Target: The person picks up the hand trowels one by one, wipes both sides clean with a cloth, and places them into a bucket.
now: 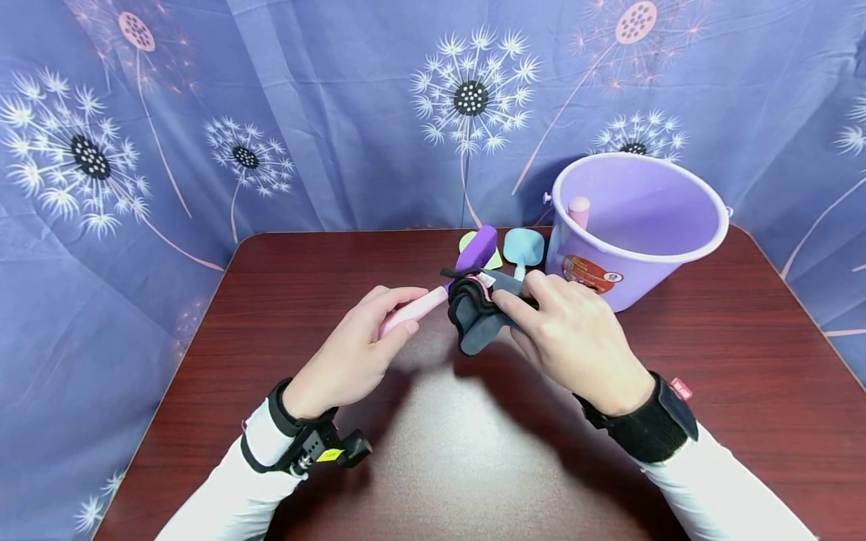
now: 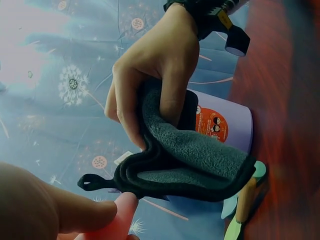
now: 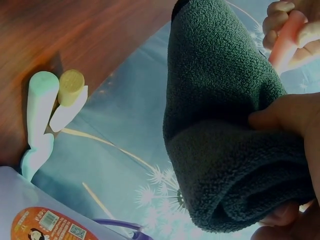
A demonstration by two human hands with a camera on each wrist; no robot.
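Observation:
My left hand (image 1: 355,353) grips the pink handle (image 1: 414,309) of a toy shovel, thumb and fingers around it. The shovel's purple blade (image 1: 479,246) points away from me, its lower part behind the cloth. In my right hand (image 1: 575,330) is a folded dark grey towel (image 2: 200,152) with black edging and a hanging loop. The thumb presses into the folds in the right wrist view, and the towel overlaps the shovel's neck in the head view.
A purple bucket (image 1: 632,284) stands at the back right, a pink handle (image 1: 579,211) showing inside it. Beside it at the table's back edge lie a light blue shovel (image 1: 524,246) and a pale green one (image 1: 497,261) with a yellowish handle (image 3: 71,87). A patterned curtain (image 1: 352,150) hangs behind.

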